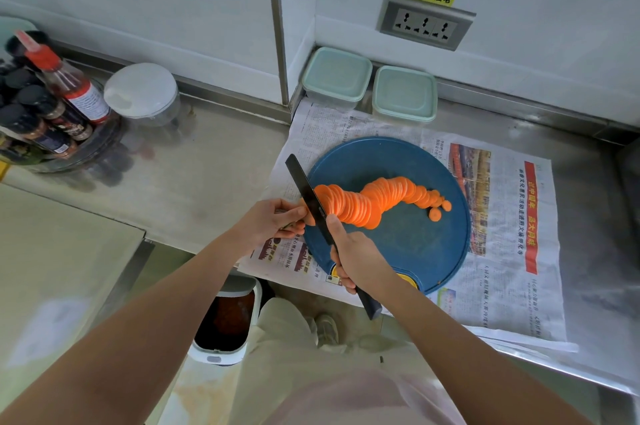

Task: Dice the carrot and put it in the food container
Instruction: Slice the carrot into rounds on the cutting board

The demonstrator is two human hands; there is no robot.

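Observation:
A long curved row of thin orange carrot slices (377, 201) lies across the round blue cutting board (415, 244). My right hand (356, 260) grips the handle of a black knife (308, 197), whose blade stands at the left end of the slices. My left hand (277, 220) pinches the last stub of carrot just left of the blade; the stub is mostly hidden by my fingers. Two lidded pale green food containers (336, 78) (404, 93) stand against the back wall beyond the board.
Newspaper (512, 234) covers the steel counter under the board. A rack of spice bottles (45, 113) and a clear lidded jar (143, 93) stand at the left. A power socket (426, 22) is on the wall. An open bin (228, 317) sits on the floor below.

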